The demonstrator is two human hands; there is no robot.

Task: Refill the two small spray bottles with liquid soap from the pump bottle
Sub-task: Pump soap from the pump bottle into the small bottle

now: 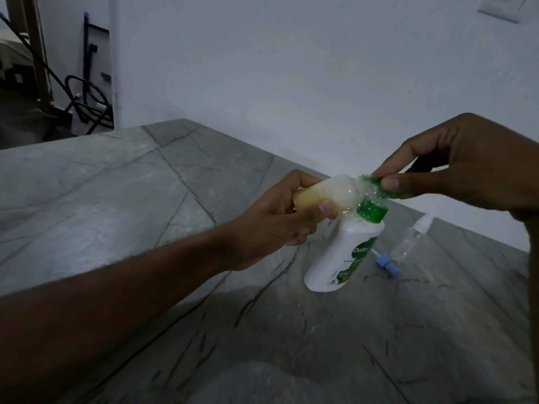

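My left hand (pixel 280 212) grips a small spray bottle (pixel 128 196) tipped on its side, its open mouth against the green pump head (pixel 388 189). It holds yellowish soap and white foam. My right hand (pixel 455 167) pinches the pump head between thumb and fingers. Foam bubbles cling around the spout and the green collar (pixel 372 211). The white pump bottle (pixel 341 255) stands on the grey marbled table (pixel 145 199). A second clear spray bottle (pixel 412 237) lies capped just right of it. A loose blue sprayer top (pixel 386 265) lies beside the pump bottle's base.
A white wall runs close behind the table's far edge. At the far left is a doorway with dark cables and a metal frame (pixel 87 103) on the floor beyond the table corner.
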